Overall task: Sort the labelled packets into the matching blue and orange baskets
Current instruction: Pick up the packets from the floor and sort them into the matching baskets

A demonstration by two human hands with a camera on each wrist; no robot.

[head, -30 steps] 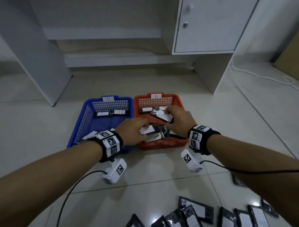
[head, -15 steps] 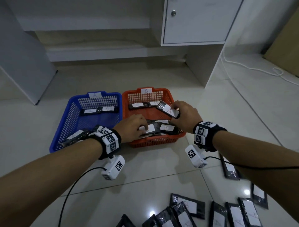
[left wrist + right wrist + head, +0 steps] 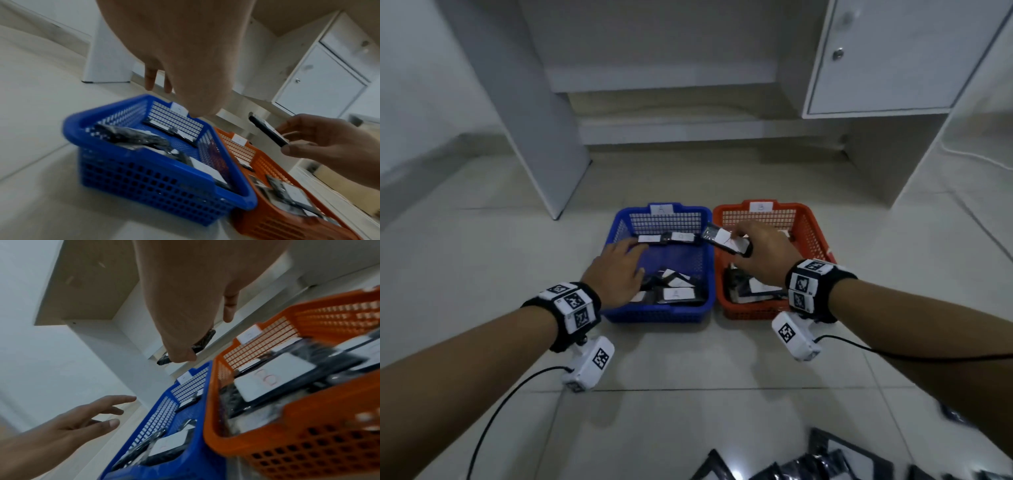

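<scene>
Tiled floor (image 3: 688,394) underfoot, pale and glossy, with white cabinet furniture (image 3: 887,58) behind. Two mesh baskets side by side and touching on it: blue basket (image 3: 659,313) on the left with a paper tag reading A on its far rim, orange basket (image 3: 815,226) on the right with a tag reading B. Labelled packets already lying in both, dark film with white paper labels. More unsorted packets (image 3: 835,459) spread on the floor at the near edge of the head view.

Left hand (image 3: 616,270) over the blue basket, fingers spread and straight, holding nothing. Right hand (image 3: 765,251) above the seam between the two baskets, fingers and thumb pinching one held packet (image 3: 726,240) by its near end, far end tilted toward the blue side. Label on it apparently marked A in red, though faint; if so, bound for the blue basket.

Packet judged light and thin, a flat foil or plastic sachet: flexible rather than stiff, glossy and likely slippery, not fragile. Best taken by a short edge or corner between thumb and fingertips, label up for reading. Light enough to drop from above the rim; main risk a slide off the pile or a landing in the wrong basket so close to the seam.
</scene>
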